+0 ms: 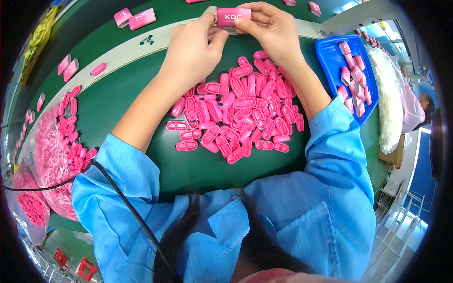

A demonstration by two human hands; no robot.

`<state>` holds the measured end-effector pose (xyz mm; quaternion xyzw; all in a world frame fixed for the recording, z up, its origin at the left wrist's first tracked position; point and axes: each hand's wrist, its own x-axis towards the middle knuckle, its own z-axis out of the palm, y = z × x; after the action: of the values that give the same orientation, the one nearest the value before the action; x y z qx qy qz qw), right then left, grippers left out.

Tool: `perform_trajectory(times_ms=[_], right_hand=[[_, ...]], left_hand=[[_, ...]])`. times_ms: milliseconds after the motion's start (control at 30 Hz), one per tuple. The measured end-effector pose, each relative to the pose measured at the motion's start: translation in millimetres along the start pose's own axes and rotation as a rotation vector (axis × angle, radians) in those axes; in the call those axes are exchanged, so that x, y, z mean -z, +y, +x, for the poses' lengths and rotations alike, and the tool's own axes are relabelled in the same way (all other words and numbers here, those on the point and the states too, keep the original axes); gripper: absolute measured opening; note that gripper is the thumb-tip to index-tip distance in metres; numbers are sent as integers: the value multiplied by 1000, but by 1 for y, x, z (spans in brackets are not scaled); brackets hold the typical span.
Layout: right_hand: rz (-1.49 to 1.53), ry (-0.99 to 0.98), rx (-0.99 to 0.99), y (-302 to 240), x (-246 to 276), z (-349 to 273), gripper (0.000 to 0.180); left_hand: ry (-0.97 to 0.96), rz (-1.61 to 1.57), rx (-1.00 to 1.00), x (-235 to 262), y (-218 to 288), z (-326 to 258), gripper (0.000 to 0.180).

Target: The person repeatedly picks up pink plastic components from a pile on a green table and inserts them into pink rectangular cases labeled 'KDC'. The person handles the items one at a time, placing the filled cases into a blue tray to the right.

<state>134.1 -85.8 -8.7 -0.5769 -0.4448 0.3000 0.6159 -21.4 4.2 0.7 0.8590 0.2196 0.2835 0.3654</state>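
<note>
Head view. Both hands meet at the far edge of the green table [198, 165], over its pale rail [118, 49]. The left hand [191, 49] is closed, thumb and forefinger pinching a small beige piece [211, 11] against the left end of the pink case [233, 16]. The right hand [269, 28] grips the case from the right, fingers over its top and thumb beneath. The case is held level above the rail, clear of the table.

Just below the wrists lies the heap of pink clips [240, 111], loose and overlapping. A blue tray [325, 59] with more pink parts stands to the right, just beside the right forearm; a bag of pink parts [49, 158] sits by the left elbow. Two finished cases [134, 18] rest beyond the rail.

Likely faults from here:
- The beige piece is held only by fingertips; a skewed push could seat it crooked or let it slip and drop beyond the rail or into the heap, where it would be hard to find.
- Both forearms span the heap; lowering or sweeping them could scatter clips towards the table's near edge.
- The right sleeve lies close to the tray rim and could nudge it.
</note>
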Motion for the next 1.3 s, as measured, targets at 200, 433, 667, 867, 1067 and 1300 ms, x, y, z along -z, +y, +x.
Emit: perform_trajectory(times_ms=[200, 433, 667, 867, 1067, 1300], right_hand=[[-162, -60, -124, 16, 1, 63, 22], [-723, 119, -110, 9, 25, 90, 33], [-1583, 59, 3, 50, 136, 129, 25], [-1070, 107, -17, -19, 85, 86, 33], [217, -193, -282, -5, 45, 23, 25], [139, -141, -217, 9, 18, 0, 31]], left_hand=[[138, 300, -423, 31, -10, 7, 39], [-512, 228, -341, 67, -4, -36, 29], [-217, 386, -319, 31, -2, -26, 30], [-257, -314, 208, 19, 6, 12, 31], [-165, -909, 334, 4, -22, 15, 48], [-81, -830, 395, 7, -22, 15, 42]])
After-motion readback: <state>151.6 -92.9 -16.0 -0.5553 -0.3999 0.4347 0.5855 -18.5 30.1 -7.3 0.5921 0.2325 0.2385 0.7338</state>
